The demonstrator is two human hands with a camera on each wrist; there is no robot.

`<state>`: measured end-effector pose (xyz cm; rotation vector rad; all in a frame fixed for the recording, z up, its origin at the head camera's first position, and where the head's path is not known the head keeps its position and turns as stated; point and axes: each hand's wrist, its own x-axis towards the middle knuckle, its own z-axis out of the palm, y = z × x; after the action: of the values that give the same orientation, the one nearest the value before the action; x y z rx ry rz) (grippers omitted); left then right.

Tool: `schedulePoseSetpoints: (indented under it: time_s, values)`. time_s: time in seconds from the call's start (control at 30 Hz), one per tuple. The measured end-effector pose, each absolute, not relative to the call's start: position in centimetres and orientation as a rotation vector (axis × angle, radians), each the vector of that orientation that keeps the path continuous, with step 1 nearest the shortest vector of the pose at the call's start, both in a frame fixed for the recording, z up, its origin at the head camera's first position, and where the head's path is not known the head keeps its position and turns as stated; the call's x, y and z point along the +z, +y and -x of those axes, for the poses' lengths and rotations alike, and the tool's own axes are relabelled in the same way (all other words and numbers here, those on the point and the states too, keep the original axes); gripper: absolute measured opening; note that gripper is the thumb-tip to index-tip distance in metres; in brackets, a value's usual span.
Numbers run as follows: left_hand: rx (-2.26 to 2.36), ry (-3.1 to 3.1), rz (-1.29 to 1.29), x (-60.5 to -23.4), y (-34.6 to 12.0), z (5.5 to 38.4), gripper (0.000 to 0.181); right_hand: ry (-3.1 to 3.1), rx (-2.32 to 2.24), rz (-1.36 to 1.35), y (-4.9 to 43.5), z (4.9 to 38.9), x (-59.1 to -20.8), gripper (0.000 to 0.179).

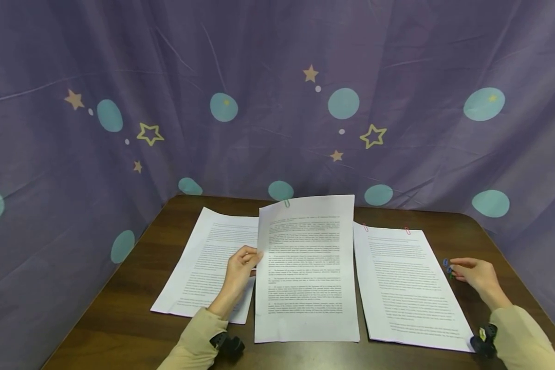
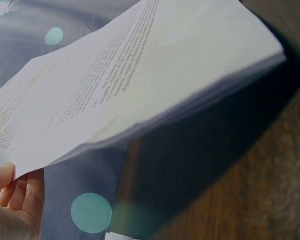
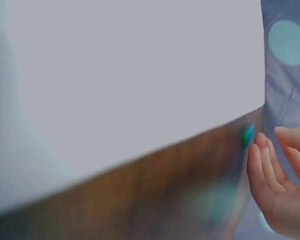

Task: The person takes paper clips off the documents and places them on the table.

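My left hand [image 1: 237,270] pinches the left edge of a printed paper stack [image 1: 305,288], thumb on the front and fingers behind. The stack is lifted and tilted toward me, and its layered lower edge shows in the left wrist view. A green paper clip [image 1: 287,204] sits on its top edge. At the right, my right hand [image 1: 478,280] reaches toward a few small loose clips, among them a blue paper clip [image 1: 445,262] and a green one. Its thumb and fingers stand apart with nothing visible between them, fingertips right by the clips.
Another printed stack [image 1: 199,272] lies at the left, partly behind the lifted one. To the right lies a third stack [image 1: 411,293] with a red paper clip [image 1: 407,230] and another red clip at its top edge. A purple curtain [image 1: 277,139] hangs behind the brown table [image 1: 134,303].
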<state>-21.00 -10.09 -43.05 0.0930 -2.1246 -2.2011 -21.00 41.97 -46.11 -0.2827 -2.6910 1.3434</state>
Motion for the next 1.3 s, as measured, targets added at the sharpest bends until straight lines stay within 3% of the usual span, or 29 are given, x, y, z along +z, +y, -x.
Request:
schedulePoseSetpoints:
  time_s: [0.2,0.33,0.5,0.73,1.03,1.3]
  values:
    - [-2.185,-2.133,-0.092,-43.0,-10.0,20.9,0.017,-2.672,1.364,0.228,41.5,23.0,-46.8,0.033]
    - [-2.176,-2.130,-0.079,-43.1,-10.0,21.0,0.017,-2.671,1.272,0.100,42.5,25.5,-49.5,0.035]
    - [-2.172,-2.135,-0.072,-43.0,-10.0,21.0,0.017,-2.585,1.290,-0.032,42.1,27.8,-51.2,0.025]
    - [-2.203,-2.138,-0.092,-43.0,-10.0,21.0,0.017,-2.509,1.580,-0.275,36.6,26.0,-45.0,0.022]
    - [-2.221,-2.134,-0.123,-42.7,-10.0,20.9,0.016,-2.580,1.324,-0.315,28.9,23.7,-37.9,0.023]
    - [-2.209,-2.144,-0.117,-42.6,-10.1,20.9,0.016,-2.589,1.284,-0.385,25.2,23.7,-35.6,0.024]
